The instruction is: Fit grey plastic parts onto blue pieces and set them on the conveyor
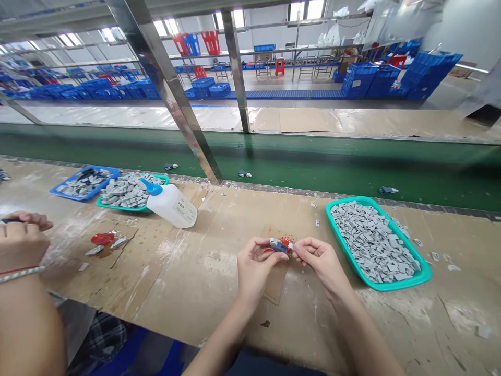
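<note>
Both my hands meet over the middle of the workbench. My left hand (256, 263) is closed, its fingers pinching a small grey-blue block (278, 245). My right hand (319, 261) is closed too, its fingertips pressed to the same block from the right. Just behind the block sits a small red dish (288, 242), partly hidden by my fingers. Under them lies a worn piece of cardboard (276, 284). To the right, close to my right hand, a teal tray (395, 284) holds a heap of several small grey blocks (376, 240).
A co-worker's arm and closed hand (21, 237) are at the left edge, near a red dish (102, 238). A white glue bottle (172, 204) lies on its side. Behind it stand a teal tray (131, 207) and a blue tray (84, 183). A green conveyor belt (313, 167) runs behind the bench, with slanted steel posts (176, 99).
</note>
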`<state>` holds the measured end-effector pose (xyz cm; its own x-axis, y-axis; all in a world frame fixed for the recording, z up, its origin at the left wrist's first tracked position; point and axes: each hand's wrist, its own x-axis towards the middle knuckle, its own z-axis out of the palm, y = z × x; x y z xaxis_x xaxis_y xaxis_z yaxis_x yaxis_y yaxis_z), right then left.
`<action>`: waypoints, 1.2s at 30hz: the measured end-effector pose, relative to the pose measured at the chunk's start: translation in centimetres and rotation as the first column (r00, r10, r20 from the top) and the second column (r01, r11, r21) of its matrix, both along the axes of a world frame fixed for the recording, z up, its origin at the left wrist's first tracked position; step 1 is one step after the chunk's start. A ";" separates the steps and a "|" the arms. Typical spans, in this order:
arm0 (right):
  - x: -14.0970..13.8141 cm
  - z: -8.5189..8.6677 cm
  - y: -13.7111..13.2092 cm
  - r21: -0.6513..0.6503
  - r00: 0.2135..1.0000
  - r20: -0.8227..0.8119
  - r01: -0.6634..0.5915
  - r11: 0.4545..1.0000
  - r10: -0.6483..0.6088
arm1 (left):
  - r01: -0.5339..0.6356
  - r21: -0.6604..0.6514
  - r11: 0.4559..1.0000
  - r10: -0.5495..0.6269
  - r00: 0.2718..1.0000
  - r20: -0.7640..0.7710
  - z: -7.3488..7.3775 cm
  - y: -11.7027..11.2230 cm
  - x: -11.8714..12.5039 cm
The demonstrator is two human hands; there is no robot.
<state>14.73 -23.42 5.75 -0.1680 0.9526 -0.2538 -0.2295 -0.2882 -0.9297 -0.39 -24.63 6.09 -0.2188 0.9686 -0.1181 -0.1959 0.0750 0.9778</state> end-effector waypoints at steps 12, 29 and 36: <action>0.3 -0.4 -0.2 -0.010 0.985 0.009 -0.170 0.985 0.170 | 0.044 0.012 0.999 -0.043 0.999 -0.032 0.1 -0.6 0.8; 6.5 0.4 2.0 0.413 0.634 0.588 0.298 0.861 -0.502 | 0.305 0.041 0.952 -0.302 0.951 -0.066 0.0 6.5 -1.8; 10.7 -2.2 4.2 0.414 0.158 0.878 0.222 0.883 -0.452 | 0.388 0.037 0.921 -0.358 0.880 -0.312 0.9 9.0 -3.7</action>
